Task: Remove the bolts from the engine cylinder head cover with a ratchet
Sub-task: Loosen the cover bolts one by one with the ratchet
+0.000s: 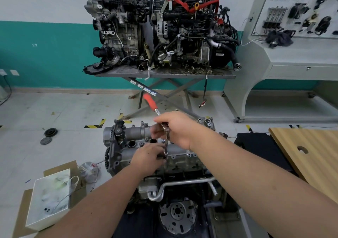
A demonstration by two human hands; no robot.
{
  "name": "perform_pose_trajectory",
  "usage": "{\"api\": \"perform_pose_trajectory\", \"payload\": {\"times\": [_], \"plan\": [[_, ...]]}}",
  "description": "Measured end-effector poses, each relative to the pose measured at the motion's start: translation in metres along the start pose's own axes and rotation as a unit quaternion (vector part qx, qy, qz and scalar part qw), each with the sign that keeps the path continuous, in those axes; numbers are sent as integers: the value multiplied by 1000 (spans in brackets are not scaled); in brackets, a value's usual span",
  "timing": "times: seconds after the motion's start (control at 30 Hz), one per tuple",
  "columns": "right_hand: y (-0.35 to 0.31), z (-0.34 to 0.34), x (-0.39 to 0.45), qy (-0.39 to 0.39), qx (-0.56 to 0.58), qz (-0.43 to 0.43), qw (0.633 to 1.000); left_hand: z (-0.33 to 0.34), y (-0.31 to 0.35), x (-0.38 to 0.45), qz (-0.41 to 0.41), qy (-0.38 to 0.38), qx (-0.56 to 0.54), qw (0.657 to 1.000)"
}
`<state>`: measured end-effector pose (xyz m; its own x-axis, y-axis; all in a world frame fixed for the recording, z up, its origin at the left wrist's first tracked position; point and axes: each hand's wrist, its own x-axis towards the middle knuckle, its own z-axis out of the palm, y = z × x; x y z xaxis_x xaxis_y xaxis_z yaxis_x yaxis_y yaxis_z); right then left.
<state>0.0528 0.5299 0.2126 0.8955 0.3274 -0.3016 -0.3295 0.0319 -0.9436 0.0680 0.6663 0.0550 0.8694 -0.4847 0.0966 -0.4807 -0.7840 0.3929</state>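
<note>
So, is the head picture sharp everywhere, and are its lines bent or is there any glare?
In the head view, the red ratchet handle is smeared by motion blur; the right hand and the cylinder head cover are fairly sharp. The wide lens bows the wall stripe and blurs the display board at the corner. Light is soft and even, no strong glare.

Two bare forearms enter from the bottom edge, no sleeves visible anywhere up to the frame border. Left hand (148,157) bare: no glove, no ring, no watch or band at the wrist. Right hand (178,130) bare too, no glove, wrist uncovered, no jewellery. A few small dark specks on the back of the left hand.
</note>
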Motion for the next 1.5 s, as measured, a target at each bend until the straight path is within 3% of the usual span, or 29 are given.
{"api": "perform_pose_trajectory", "payload": {"times": [0.07,0.23,0.33,0.47,0.53,0.63,0.7,0.73,0.83,1.0,1.1,1.17,1.27,1.33,1.5], "plan": [[4,4,2,6,116,18,993,0,1,0,-7,3,4,1000],[8,10,7,70,180,12,981,0,0,0,-10,9,-2,1000],[4,12,8,94,77,-18,992,0,0,1,-13,0,-2,1000],[-7,12,8,77,-199,-52,976,-1,1,2,-24,-14,-2,1000],[-19,10,4,23,-383,-69,921,-1,1,1,-29,-13,-2,999],[-30,10,-2,-54,-604,-128,785,-2,1,0,-25,-8,2,1000],[-29,12,-4,-74,-670,-161,721,-3,2,0,-24,-2,5,1000],[-27,13,-4,-78,-679,-172,709,-3,3,0,-28,3,5,1000],[-17,16,0,-36,-644,-173,744,-3,3,0,-38,5,6,999],[-8,17,7,145,-411,-108,894,-1,1,-1,-20,-1,4,1000],[-6,24,11,178,-282,-74,940,0,0,0,-20,-4,5,1000],[-7,29,14,195,-236,-54,950,1,0,0,-24,0,4,1000],[-7,30,18,205,-279,-53,937,1,0,0,-25,-3,4,1000],[-6,28,18,194,-374,-78,903,1,0,-1,-22,-3,2,1000],[-9,13,10,43,-643,-198,739,-1,2,-2,-21,7,6,1000]]}}
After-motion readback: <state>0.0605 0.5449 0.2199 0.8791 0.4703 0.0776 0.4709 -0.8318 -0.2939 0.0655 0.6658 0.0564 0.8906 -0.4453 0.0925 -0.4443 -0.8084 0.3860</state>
